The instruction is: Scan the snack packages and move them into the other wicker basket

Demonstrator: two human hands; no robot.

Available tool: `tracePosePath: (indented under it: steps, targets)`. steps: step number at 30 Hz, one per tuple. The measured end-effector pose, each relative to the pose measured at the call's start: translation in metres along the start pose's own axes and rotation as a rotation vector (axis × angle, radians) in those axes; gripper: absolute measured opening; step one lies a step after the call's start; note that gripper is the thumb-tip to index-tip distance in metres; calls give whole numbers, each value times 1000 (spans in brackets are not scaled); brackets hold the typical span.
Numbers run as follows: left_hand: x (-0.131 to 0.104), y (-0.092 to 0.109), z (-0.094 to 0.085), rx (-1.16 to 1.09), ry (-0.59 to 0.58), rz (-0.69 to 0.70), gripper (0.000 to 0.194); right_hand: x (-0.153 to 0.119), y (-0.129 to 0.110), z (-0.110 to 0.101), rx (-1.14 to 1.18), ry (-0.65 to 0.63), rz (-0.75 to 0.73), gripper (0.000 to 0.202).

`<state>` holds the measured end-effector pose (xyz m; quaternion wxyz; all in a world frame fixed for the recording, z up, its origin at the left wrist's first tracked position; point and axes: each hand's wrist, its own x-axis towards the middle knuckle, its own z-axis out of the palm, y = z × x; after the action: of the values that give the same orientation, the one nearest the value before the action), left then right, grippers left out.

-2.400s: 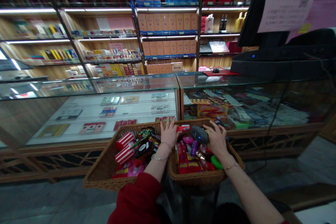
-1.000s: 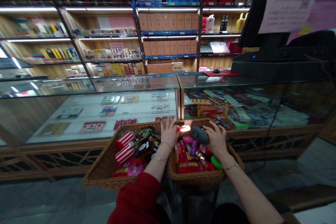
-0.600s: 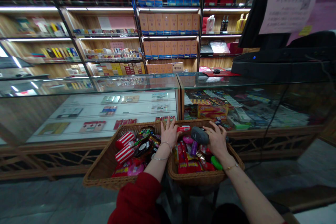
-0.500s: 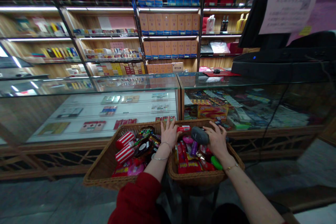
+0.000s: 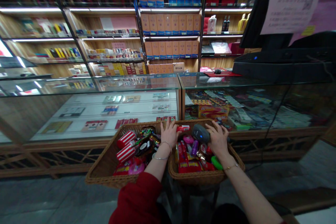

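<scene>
My left hand (image 5: pixel 168 135) reaches over the meeting rims of two wicker baskets, its thumb and fingers round a small red item (image 5: pixel 183 128) with a white label. My right hand (image 5: pixel 218 137) is wrapped round a dark grey handheld device (image 5: pixel 201 133) above the right basket (image 5: pixel 202 181). A blue light shows on the device, whose head faces left toward the red item. Purple, red and green packets lie in the right basket. In the left basket (image 5: pixel 101 168) are red-and-white striped items (image 5: pixel 126 151), a black package (image 5: pixel 144 147) and pink packets.
Behind the baskets stands a glass display counter (image 5: pixel 105 87) with flat packs inside. A monitor (image 5: pixel 253 22) rises at the right, with a black cable (image 5: pixel 275 119) hanging down. Shelves of orange boxes (image 5: pixel 170 24) line the back.
A blue light now shows on the grey device, which has turned slightly in my right hand. My left hand stays at the red item. The view has shifted slightly.
</scene>
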<state>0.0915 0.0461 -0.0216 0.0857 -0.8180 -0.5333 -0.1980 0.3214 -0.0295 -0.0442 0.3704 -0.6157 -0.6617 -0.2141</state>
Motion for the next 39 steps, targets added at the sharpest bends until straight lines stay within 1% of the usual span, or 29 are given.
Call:
tracePosePath:
  steps: [3,7,10,15,19,24,30,34,37,39]
  targets:
    - [0,-1,-3,-25,-10,-26,29,0,0,-1,2,9,6,27]
    - [1,-3,-7,-55,-59,-84,28,0,1,-1,22,13,13,30]
    - [2,-4,-13,-78,-67,-124,27,0,1,0,31,20,12,29]
    - [4,-7,-26,-59,-53,-169,29,-1,3,3,33,36,-2,28]
    - [5,-14,-39,-72,-43,-205,30,-2,4,4,-4,27,-18,29]
    - [-1,-32,-55,-76,-28,-245,30,-2,4,3,36,38,-21,29]
    - [-12,-67,-66,-66,-5,-317,32,-3,5,3,37,25,-14,25]
    - [-19,-84,-69,-26,40,-417,41,-3,3,0,29,37,-22,24]
    - [-24,-89,-66,28,72,-484,53,-4,3,-1,16,30,-32,25]
    - [-27,-89,-62,57,80,-496,56,-5,3,-1,4,30,-37,24]
